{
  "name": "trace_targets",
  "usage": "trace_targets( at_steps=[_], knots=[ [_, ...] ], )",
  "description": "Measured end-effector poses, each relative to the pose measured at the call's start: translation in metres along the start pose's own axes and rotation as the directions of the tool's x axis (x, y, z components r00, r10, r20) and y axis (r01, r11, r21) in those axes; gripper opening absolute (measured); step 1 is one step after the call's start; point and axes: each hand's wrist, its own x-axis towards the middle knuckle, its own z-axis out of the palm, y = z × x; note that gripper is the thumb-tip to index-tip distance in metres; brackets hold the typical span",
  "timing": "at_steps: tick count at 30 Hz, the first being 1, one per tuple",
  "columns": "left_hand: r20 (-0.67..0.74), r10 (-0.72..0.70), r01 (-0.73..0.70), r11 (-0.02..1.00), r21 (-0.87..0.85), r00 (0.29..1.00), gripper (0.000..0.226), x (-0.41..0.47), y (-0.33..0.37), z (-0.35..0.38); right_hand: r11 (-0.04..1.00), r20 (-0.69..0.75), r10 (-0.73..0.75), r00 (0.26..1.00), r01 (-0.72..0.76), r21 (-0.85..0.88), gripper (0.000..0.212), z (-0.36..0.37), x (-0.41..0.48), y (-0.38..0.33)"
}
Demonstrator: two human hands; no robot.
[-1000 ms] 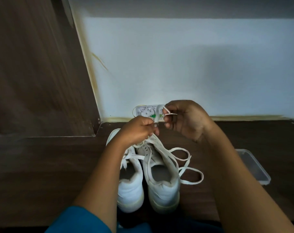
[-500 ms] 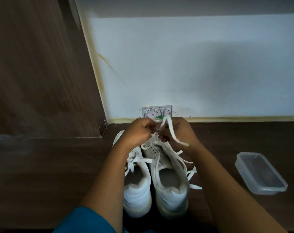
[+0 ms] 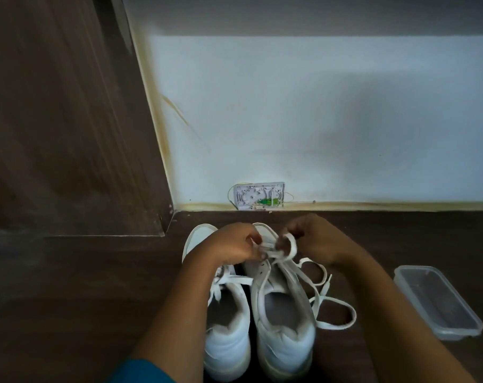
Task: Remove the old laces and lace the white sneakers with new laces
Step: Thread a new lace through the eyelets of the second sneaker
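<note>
Two white sneakers stand side by side on the dark wooden floor, toes toward the wall. The left sneaker (image 3: pixel 226 341) has its lace tied in a bow. The right sneaker (image 3: pixel 284 327) has a loose white lace (image 3: pixel 331 308) trailing in loops to its right. My left hand (image 3: pixel 232 243) pinches the lace over the right shoe's front eyelets. My right hand (image 3: pixel 315 239) holds a loop of the same lace just above the toe end. The front eyelets are hidden behind my fingers.
A clear plastic container (image 3: pixel 439 302) sits on the floor to the right. A small white wall box (image 3: pixel 259 196) with a green part is fixed at the skirting. A dark wooden panel (image 3: pixel 63 120) stands at the left. A pale wall rises behind.
Both hands have come down from in front of the wall box to the toe end of the right sneaker. The lace loop has dropped with them.
</note>
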Motion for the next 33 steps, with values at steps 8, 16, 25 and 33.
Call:
trace_targets(
  at_steps=[8, 16, 25, 33],
  knots=[
    [0.048, -0.118, 0.099, 0.95, 0.298, 0.992, 0.014, 0.0, 0.011, 0.001, 0.959, 0.179, 0.202, 0.963, -0.157, -0.237, 0.033, -0.013, -0.007, 0.0],
    [-0.131, -0.046, 0.072, 0.976, 0.206, 0.99, 0.021, -0.002, 0.008, -0.003, 0.99, 0.22, 0.077, 0.973, -0.101, 0.101, 0.035, -0.03, -0.02, -0.003],
    [-0.033, 0.046, -0.04, 0.982, 0.182, 0.998, 0.012, -0.001, 0.005, 0.008, 0.918, 0.244, 0.151, 0.958, -0.228, 0.324, 0.028, -0.024, -0.015, 0.002],
    [-0.007, 0.112, -0.112, 0.986, -0.12, 0.994, 0.024, -0.001, 0.009, 0.01, 0.877, 0.265, 0.187, 0.946, -0.282, 0.388, 0.032, -0.018, -0.012, 0.008]
  ],
)
